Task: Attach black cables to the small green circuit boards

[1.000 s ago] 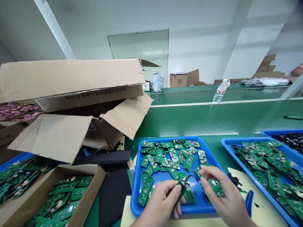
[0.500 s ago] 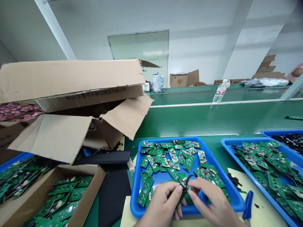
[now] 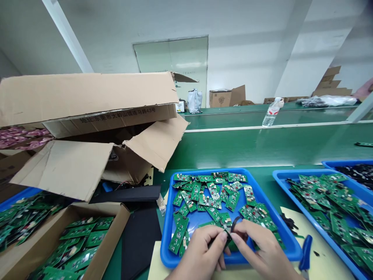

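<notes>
Over blue tray (image 3: 293, 249), left hand (image 3: 201, 247) and right hand (image 3: 262, 249) hold fingertips clamped on black wire loop (image 3: 235, 222). Tray holds green circuit boards (image 3: 204, 190); cardboard carton (image 3: 107, 116) reads "43号".

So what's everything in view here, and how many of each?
Shallow plastic tray: one, blue, centre, holding green circuit boards.
Matching trays: three, blue, right and far left.
Large open cardboard box: one, brown, left.
Small cardboard box: one, brown, lower left, holding boards.
Flat black sheets: two, black, beside centre tray.
Blue-handled tool: one, blue, right of centre tray.
Clear plastic water bottle: one, clear, far bench.
Left hand: one, bare, pinching a small green board with black wire.
Right hand: one, bare, touching that board.
</notes>
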The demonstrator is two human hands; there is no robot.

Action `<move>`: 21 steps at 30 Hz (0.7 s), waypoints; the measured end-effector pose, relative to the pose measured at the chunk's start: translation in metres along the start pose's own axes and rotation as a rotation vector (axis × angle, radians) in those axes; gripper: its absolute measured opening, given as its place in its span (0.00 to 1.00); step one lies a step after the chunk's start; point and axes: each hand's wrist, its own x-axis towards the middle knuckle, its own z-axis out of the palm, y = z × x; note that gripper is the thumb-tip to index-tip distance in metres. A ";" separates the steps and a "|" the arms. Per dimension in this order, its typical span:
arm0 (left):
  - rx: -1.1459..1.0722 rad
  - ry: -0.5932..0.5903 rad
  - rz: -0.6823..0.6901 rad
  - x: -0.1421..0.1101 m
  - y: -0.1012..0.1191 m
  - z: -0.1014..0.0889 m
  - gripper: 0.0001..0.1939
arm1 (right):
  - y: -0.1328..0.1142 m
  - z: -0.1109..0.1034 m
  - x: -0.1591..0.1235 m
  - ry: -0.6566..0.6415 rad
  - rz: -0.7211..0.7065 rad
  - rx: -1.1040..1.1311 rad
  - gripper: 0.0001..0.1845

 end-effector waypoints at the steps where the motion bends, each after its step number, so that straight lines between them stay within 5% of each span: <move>1: 0.015 -0.001 0.007 0.000 0.000 0.000 0.28 | -0.001 0.000 0.000 0.004 0.003 -0.001 0.10; 21: -0.189 -0.058 0.021 -0.001 0.002 -0.003 0.31 | -0.003 -0.004 0.003 0.086 0.106 0.051 0.12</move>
